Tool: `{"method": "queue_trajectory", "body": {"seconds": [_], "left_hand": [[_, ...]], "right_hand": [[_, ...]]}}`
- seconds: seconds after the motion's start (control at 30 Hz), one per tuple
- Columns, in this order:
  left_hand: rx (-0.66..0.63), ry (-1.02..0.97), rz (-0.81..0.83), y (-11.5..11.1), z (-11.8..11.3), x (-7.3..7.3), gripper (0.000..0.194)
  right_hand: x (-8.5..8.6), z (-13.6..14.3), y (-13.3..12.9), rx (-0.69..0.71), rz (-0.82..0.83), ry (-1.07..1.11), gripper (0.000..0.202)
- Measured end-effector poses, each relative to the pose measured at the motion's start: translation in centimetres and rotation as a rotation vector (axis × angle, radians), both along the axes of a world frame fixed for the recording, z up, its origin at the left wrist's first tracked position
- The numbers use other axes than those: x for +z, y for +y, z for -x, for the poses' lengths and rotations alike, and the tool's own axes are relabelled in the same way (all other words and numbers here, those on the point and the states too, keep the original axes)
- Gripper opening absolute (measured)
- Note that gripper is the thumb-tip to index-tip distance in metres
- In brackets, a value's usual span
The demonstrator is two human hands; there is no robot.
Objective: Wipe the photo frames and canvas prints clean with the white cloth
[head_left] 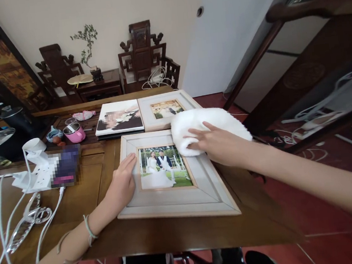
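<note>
Item 1: framed photo (pixel 164 167), lay flat on tbl. (pixel 162 238), ctr. view. Item 2: L hand (pixel 121 188), frame's 9 o'clock, fingers close tog. over edge, prob. steadying it; couldn't tell if they gripped. Item 3: R hand (pixel 214 144), approx. 2 o'clock, fingers part-bent, slightly spread, held bunched white cloth (pixel 209 122) overlapping corner; bunching prob. gave purchase.

From here I count two pale, wide-bordered rectangular picture frames (pixel 171 205), one touching my left grip (pixel 125 181); one fluffy white cloth (pixel 206 118) in my right grip (pixel 204 139); and, well beyond both, two dark carved wooden chairs (pixel 141 47).
</note>
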State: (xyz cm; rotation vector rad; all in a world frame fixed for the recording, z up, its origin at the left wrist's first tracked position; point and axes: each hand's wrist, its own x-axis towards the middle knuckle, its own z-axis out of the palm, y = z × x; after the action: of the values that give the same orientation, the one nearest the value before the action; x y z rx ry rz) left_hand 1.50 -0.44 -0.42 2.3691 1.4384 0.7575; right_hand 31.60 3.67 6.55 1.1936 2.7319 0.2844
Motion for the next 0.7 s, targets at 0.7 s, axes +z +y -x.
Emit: {"method": "queue_trajectory", "body": {"seconds": [0.7], "left_hand": [[-0.057, 0.018, -0.015, 0.4, 0.4, -0.2, 0.059]], "right_hand": [[-0.9, 0.3, -3.7, -0.144, -0.032, 0.134, 0.074]]}}
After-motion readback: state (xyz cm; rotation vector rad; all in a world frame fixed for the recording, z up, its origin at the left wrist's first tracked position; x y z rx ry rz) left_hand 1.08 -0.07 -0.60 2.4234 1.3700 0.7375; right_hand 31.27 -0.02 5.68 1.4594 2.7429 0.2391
